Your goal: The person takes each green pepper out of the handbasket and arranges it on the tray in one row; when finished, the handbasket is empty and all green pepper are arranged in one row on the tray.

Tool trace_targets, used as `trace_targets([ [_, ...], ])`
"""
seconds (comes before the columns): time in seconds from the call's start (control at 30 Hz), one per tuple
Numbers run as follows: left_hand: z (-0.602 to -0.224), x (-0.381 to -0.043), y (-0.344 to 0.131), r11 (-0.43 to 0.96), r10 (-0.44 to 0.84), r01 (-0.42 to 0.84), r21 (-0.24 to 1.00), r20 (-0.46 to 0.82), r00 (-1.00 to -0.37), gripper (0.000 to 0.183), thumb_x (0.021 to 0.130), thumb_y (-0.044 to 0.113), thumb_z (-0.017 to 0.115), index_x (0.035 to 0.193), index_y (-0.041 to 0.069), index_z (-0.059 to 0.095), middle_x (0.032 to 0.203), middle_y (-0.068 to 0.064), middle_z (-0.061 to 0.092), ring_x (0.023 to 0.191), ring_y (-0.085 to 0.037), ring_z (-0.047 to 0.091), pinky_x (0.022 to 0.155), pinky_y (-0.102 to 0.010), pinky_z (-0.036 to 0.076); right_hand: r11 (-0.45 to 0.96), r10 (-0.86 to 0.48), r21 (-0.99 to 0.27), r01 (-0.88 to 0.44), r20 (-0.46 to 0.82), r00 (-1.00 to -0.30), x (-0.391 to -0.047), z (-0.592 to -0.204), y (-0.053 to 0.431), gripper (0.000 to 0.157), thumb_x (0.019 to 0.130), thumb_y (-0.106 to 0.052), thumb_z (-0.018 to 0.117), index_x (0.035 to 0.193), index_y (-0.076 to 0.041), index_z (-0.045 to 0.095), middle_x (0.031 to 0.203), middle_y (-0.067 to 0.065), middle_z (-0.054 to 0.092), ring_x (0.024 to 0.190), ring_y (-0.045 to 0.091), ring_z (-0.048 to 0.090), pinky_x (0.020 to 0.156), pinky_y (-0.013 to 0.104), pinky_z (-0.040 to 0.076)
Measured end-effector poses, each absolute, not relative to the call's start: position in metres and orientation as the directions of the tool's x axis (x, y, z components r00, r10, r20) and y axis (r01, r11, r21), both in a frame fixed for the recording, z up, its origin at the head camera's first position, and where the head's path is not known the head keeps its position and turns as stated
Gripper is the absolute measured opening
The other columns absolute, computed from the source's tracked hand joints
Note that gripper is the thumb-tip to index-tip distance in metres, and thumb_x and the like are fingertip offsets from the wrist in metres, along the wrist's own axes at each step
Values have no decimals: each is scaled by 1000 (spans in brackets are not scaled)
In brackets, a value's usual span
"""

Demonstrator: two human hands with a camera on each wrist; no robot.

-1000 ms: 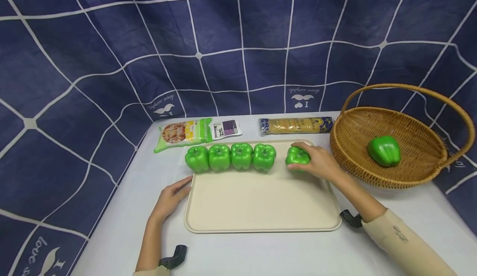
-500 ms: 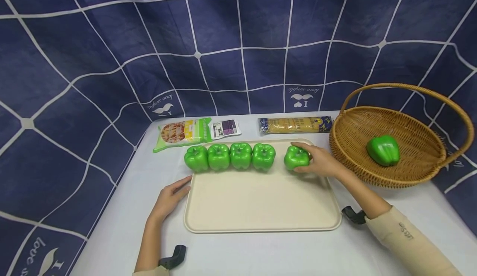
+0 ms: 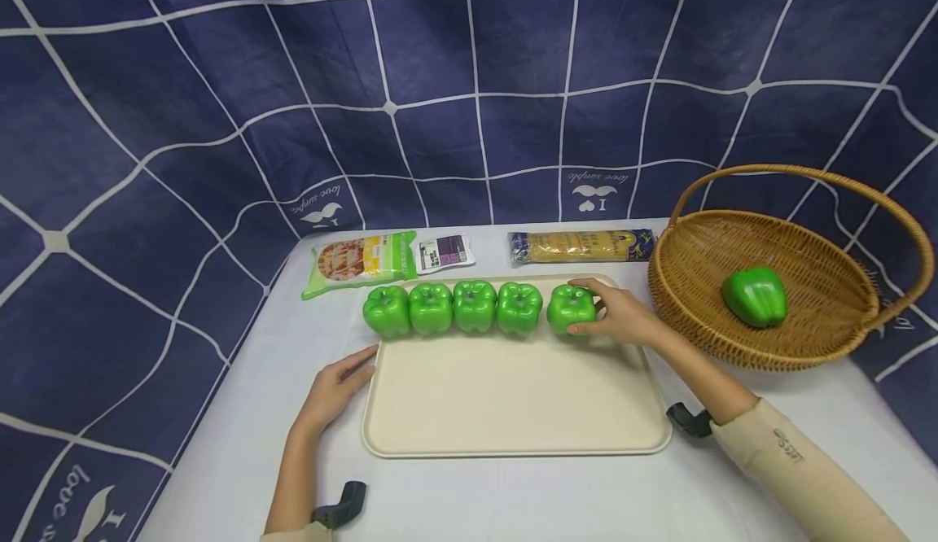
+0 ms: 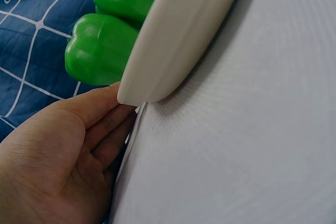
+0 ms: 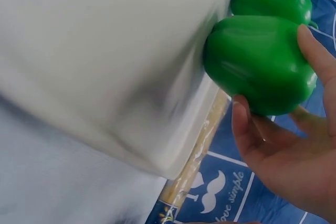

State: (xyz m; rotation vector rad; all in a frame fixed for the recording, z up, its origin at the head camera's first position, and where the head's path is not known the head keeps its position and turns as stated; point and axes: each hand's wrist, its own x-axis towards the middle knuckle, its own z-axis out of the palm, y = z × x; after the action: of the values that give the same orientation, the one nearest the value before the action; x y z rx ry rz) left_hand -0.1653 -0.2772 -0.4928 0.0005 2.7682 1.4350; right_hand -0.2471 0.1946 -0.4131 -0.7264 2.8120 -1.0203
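Several green bell peppers (image 3: 475,306) stand in a row along the back of a cream tray (image 3: 513,412). At the right end of the row, my right hand (image 3: 619,314) grips one more green bell pepper (image 3: 571,309) between thumb and fingers, with a small gap between it and its neighbour. The right wrist view shows that pepper (image 5: 257,61) upright on the tray, thumb at one side and fingers at the other. My left hand (image 3: 333,391) lies at the tray's left edge, its fingertips touching the rim (image 4: 142,85); its fingers are fairly straight.
A wicker basket (image 3: 689,281) with a tall handle stands at the right, a green pepper (image 3: 755,296) inside it. Behind the tray lie a green food bag (image 3: 359,261), a small white-and-purple packet (image 3: 444,254) and a pasta pack (image 3: 582,246). Blue checked cloth hangs behind.
My right hand has moved the gripped bell pepper left along the tray, closer to the row. My left hand and the other peppers stay in place.
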Motion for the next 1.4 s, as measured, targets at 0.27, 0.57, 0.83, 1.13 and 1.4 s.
trace_targets([
  [0.27, -492, -165, -277, 576, 11, -9, 817, -18, -1000, 44, 89, 39, 59, 129, 21, 55, 134, -3, 51, 130, -30, 36, 106, -53, 25, 634, -457, -654, -413, 114, -882, -249, -417, 192, 84, 69, -44, 78, 135, -8, 42, 122, 17, 52, 92, 31, 59, 73, 35, 54],
  [0.57, -493, -164, -276, 577, 5, -19, 817, -27, -1000, 44, 89, 41, 58, 129, 22, 56, 133, -3, 51, 130, -30, 37, 106, -53, 25, 617, -460, -676, -404, 108, -882, -249, -419, 187, 87, 70, -41, 79, 138, -5, 38, 122, 22, 51, 92, 32, 61, 73, 32, 55],
  [0.83, -491, -164, -276, 569, 9, -10, 822, -18, -1000, 44, 89, 40, 58, 129, 21, 56, 133, -2, 51, 130, -29, 37, 106, -53, 25, 619, -453, -675, -400, 109, -885, -249, -422, 185, 89, 70, -41, 78, 140, -5, 36, 124, 24, 51, 93, 31, 61, 71, 31, 55],
  [1.13, -492, -165, -276, 579, 9, -17, 815, -27, -1000, 44, 90, 39, 58, 130, 20, 55, 134, -3, 50, 130, -29, 36, 106, -53, 25, 633, -446, -662, -402, 112, -888, -248, -422, 184, 92, 70, -43, 78, 141, -6, 32, 127, 24, 49, 92, 31, 60, 69, 31, 55],
  [1.4, -493, -165, -276, 575, 2, -20, 818, -27, -1000, 44, 89, 39, 59, 129, 21, 55, 133, -2, 51, 130, -29, 37, 106, -53, 25, 638, -438, -661, -396, 112, -892, -248, -424, 187, 95, 69, -44, 79, 143, -8, 30, 129, 23, 46, 93, 32, 61, 72, 39, 55],
])
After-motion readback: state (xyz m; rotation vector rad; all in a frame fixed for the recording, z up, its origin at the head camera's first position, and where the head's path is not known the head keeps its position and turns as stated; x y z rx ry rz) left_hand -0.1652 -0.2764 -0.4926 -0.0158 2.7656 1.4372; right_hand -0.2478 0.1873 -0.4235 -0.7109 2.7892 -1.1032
